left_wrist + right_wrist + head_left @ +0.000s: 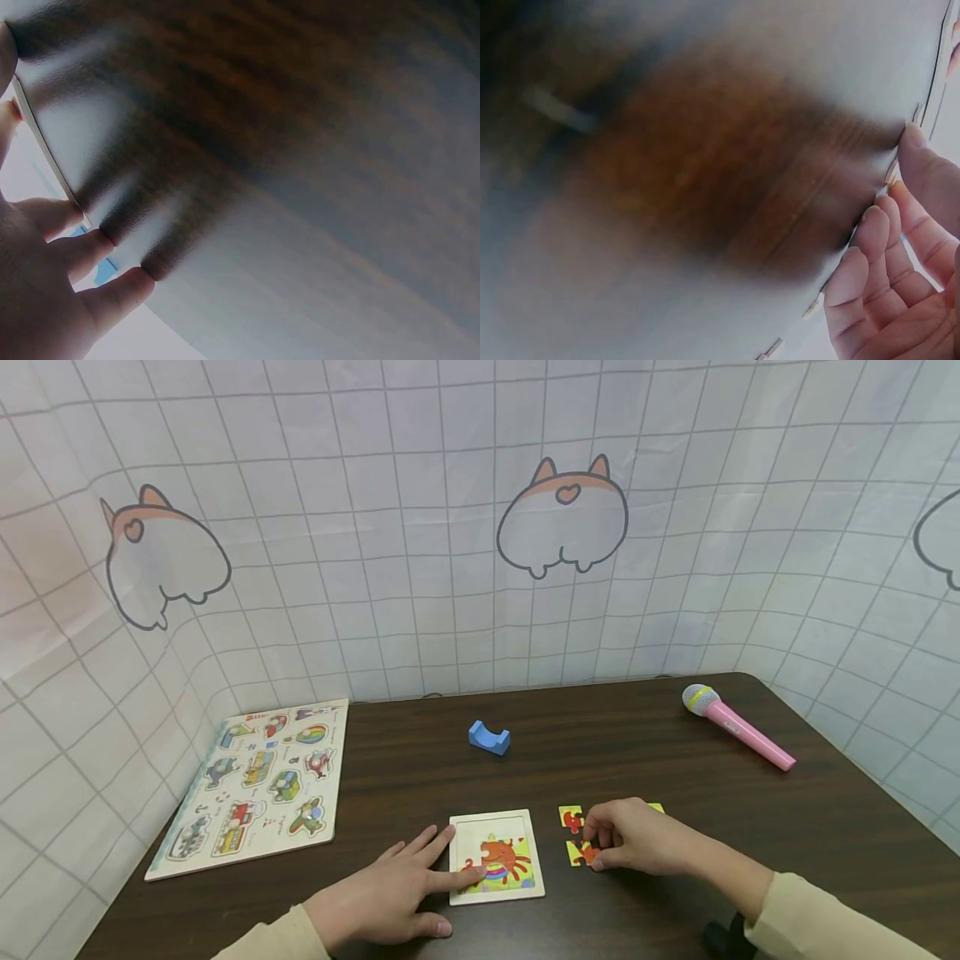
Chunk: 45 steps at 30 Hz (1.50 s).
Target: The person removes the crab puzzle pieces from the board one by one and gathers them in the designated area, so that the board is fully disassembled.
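head: looking forward and down from above, behind left hand (pixel 393 889) and right hand (pixel 645 839), wide | left wrist: skimming table (pixel 600 735) closely, catching left fingers (pixel 116 300) sideways | right wrist: likewise, catching right fingers (pixel 847 281) | shared head/wrists: fingers, table nearby

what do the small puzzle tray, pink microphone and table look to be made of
Small puzzle tray: probably wood, matte, going by its pale cream border. Pink microphone: likely smooth plastic, evenly coloured; its grey head may be mesh or plastic. Table: wood or laminate, low sheen, judging by dark, grainy streaks.
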Motion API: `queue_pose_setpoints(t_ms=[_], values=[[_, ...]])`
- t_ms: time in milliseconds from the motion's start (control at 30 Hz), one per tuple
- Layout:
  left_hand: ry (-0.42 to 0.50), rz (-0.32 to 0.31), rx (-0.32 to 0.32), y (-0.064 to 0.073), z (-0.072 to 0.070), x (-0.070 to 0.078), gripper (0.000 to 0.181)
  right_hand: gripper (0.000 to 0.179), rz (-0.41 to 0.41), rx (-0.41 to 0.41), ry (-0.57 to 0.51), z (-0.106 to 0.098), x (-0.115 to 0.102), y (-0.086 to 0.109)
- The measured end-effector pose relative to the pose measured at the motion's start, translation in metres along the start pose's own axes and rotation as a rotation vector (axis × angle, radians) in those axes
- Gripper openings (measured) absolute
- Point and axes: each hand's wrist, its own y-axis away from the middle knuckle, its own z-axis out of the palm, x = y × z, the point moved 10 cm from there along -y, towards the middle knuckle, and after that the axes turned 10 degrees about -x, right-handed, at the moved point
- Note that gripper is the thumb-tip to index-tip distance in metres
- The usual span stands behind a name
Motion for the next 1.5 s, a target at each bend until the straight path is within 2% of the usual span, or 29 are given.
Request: queue_pose_setpoints(t_ms=[367, 567, 667, 833, 1133, 1500], values=[[-0.003, 0.0, -0.002, 0.0, 0.0, 0.0, 0.068, 0.025, -0.001, -0.008, -0.02, -0.003, 0.0, 0.002], [0.006, 0.003, -0.016, -0.001, 0.001, -0.002, 0.068, 0.025, -0.043, 0.004, -0.025, -0.007, -0.013, -0.002], [0.005, 0.027, -0.014, -0.002, 0.002, -0.004, 0.069, 0.024, -0.082, -0.002, -0.01, -0.004, -0.025, -0.009], [-0.007, 0.059, -0.01, -0.004, 0.005, -0.008, 0.069, 0.023, -0.074, -0.039, -0.013, 0.004, -0.042, -0.023], [0.019, -0.011, -0.05, -0.001, 0.002, -0.003, 0.08, 0.021, -0.122, -0.065, 0.065, 0.017, -0.071, -0.053], [0.029, -0.011, -0.055, -0.001, 0.003, -0.003, 0.083, 0.026, -0.132, -0.069, 0.186, 0.028, -0.086, -0.074]])
